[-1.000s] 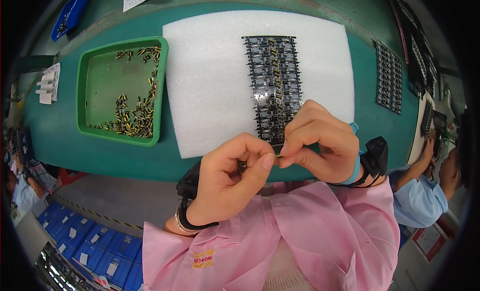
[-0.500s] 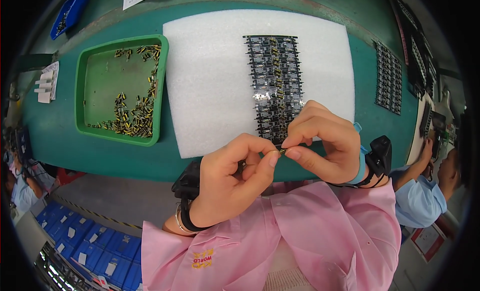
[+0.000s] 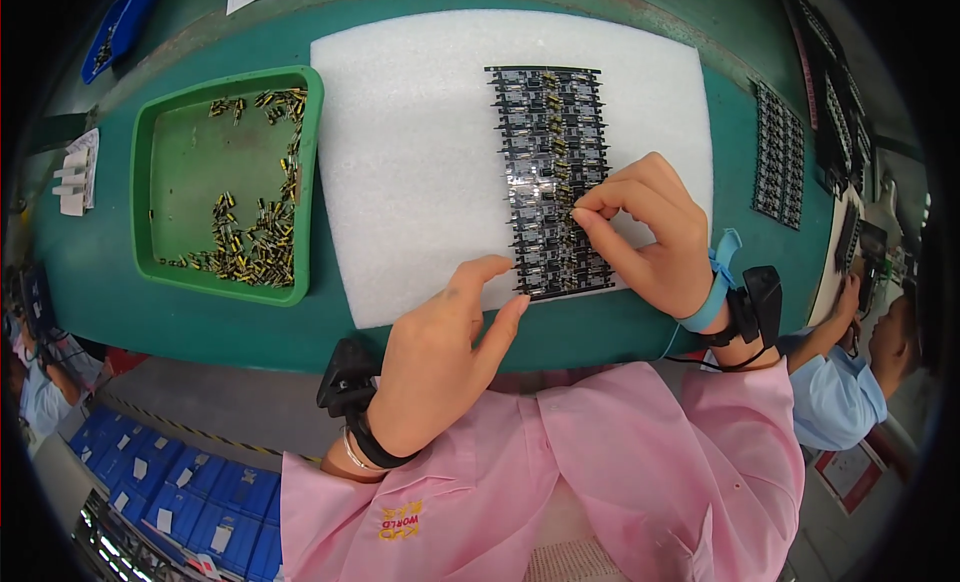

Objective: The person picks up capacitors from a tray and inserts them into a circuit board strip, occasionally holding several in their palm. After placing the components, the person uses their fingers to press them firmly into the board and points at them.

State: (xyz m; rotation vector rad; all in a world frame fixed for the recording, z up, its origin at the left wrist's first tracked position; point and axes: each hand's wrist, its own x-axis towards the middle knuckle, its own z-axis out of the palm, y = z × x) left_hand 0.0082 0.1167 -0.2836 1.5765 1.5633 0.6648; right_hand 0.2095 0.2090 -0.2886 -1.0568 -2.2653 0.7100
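A long panel of small black circuit boards [image 3: 532, 222] lies on a white foam sheet [image 3: 415, 142]. Down its middle runs a row of small black-and-yellow capacitors [image 3: 556, 122]. My right hand [image 3: 655, 237] is over the panel's right half, thumb and forefinger pinched at the middle row. The capacitor in that pinch is almost wholly hidden by the fingertips. My left hand [image 3: 440, 352] holds nothing; its thumb and forefinger are spread beside the panel's near left corner.
Left of the foam, a green tray [image 3: 312, 182] contains many loose capacitors [image 3: 255, 247]. A blue bin [image 3: 120, 32] stands at the far left. More board panels [image 3: 778, 152] lie at the right, where a co-worker in a blue sleeve [image 3: 835, 397] sits. Blue boxes [image 3: 180, 472] line the floor at lower left.
My hands have parted from their shared pinch on the capacitor. The right moved up over the panel; the left drew back left and opened. The view has shifted slightly.
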